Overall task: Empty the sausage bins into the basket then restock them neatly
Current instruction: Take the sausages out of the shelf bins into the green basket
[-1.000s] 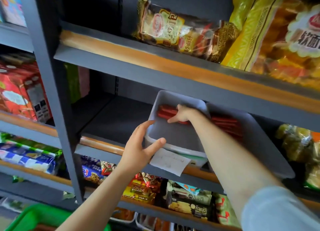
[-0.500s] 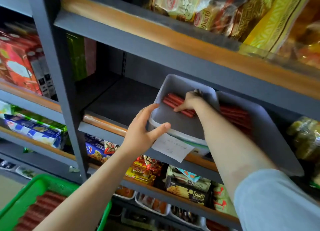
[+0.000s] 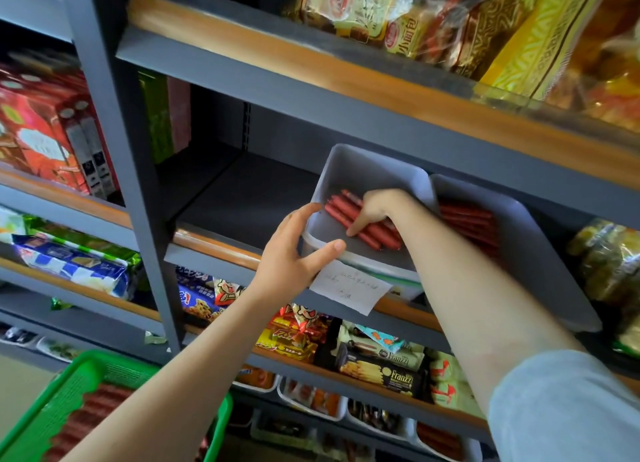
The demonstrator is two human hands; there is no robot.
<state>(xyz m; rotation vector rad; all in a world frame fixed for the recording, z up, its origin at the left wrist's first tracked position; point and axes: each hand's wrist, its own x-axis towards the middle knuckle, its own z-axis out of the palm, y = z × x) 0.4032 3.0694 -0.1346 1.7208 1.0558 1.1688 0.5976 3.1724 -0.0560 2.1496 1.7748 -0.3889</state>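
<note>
Head view: my left hand (image 3: 294, 253) grips the front left corner of the grey bin (image 3: 374, 170), tilted toward me on the shelf. My right hand (image 3: 375, 212) reaches inside, fingers curled around red sausages (image 3: 349, 215); the green basket (image 3: 86, 375) sits below left, holding more.

From my feed, the pale grey matt plastic bin (image 3: 367, 170) looks smooth-walled, and the slim red sausages (image 3: 349, 212) in it wear a glossy film. I see a dark grey painted metal shelf frame (image 3: 104, 115) with a dull finish, edged by an orange-brown wood-look strip (image 3: 214, 243). The white paper label (image 3: 349, 290) looks matt. The green plastic basket (image 3: 86, 375) has a perforated, mesh-like wall.
</note>
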